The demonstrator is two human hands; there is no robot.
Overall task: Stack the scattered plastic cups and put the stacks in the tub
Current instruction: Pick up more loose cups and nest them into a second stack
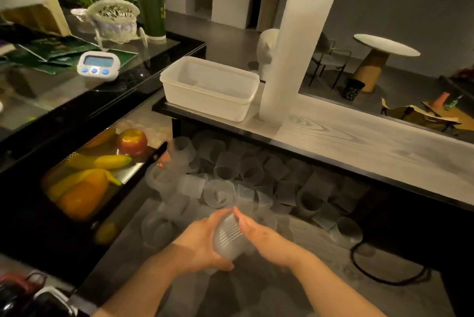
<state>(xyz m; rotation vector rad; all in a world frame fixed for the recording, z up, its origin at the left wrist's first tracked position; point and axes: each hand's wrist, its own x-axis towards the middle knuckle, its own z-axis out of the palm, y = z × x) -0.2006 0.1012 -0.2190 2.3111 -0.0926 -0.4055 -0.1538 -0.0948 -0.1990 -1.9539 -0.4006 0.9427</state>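
Left hand [202, 242] grips a ribbed cup stack [227, 237]; right hand [264, 235], fingers straight, presses its side, above scattered cups [230, 170].

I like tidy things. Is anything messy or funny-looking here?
Yes. Lots of clear plastic cups lie tumbled on their sides across the low grey surface, pointing every way, not stacked. The white tub on the shelf above looks empty. Both hands, left hand and right hand, hold a small stack.
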